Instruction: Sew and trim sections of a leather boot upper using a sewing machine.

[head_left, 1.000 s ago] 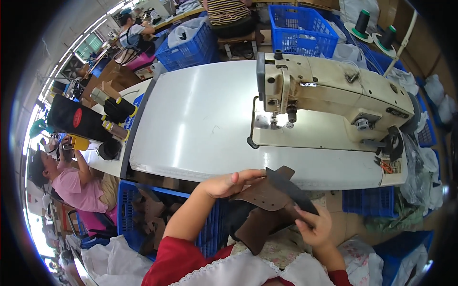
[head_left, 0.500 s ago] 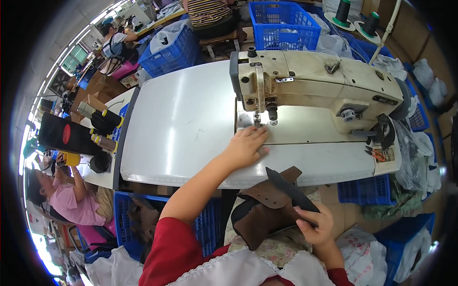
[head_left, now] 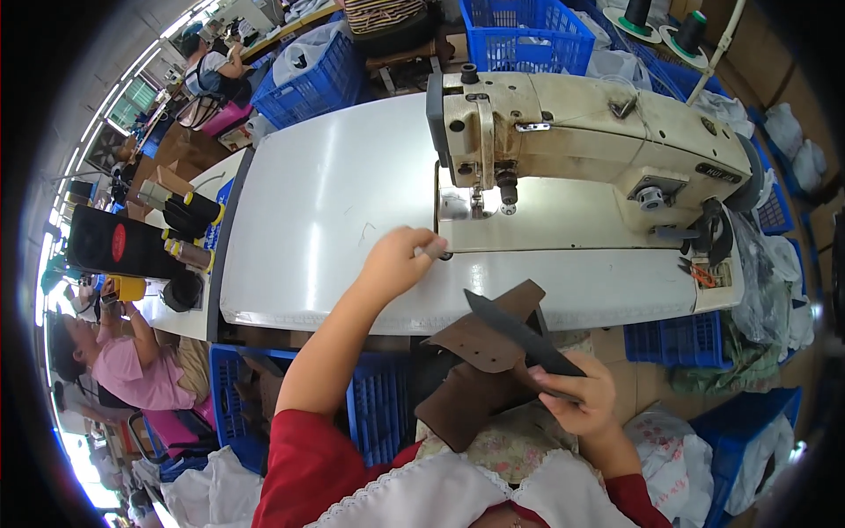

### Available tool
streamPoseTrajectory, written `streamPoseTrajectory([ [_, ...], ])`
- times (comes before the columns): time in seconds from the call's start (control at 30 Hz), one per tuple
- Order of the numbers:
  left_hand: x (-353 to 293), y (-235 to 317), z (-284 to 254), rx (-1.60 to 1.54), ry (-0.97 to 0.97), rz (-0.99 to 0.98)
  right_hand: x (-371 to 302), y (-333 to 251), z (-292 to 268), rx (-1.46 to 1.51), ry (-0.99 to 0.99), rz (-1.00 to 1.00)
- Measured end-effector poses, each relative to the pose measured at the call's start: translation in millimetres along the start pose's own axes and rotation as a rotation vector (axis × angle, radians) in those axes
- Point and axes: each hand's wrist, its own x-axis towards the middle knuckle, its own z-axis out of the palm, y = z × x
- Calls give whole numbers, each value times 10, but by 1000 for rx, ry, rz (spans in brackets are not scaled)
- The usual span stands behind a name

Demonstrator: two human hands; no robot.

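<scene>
My left hand is over the front part of the white sewing machine table, left of the needle area. Its fingers are pinched together, and something small and greyish shows at their tips, too small to name. In front of my lap, my right hand grips a brown and black leather piece. A dark strip of it points up and left from my fingers, and a brown flap has a row of small holes. Beyond my left hand stands the cream industrial sewing machine, its presser foot in view.
Orange-handled snips lie at the table's right end. Thread cones stand at the left. Blue crates surround the table, one under its front edge beside me. Two other people sit at the left.
My left hand has drawn back from the presser foot, leftward and nearer to me, and its spread fingers have closed into a pinch. My right hand still holds the leather piece.
</scene>
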Motion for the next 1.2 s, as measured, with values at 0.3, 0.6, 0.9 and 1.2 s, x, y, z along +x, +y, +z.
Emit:
streamPoseTrajectory([
  [0.3, -420, 12, 324, -1109, -794, 54, 159, -15, 160, 5, -89, -89],
  [0.6, -537, 93, 178, -1374, -925, 47, 175, -174, 253, -9, -17, 152],
  [0.9, -297, 139, -98, -983, -333, -123, 328, -107, 163, -145, 138, 418],
  [1.2, 214, 128, -135, -473, -236, -285, 374, 44, 26, 285, 395, 616],
])
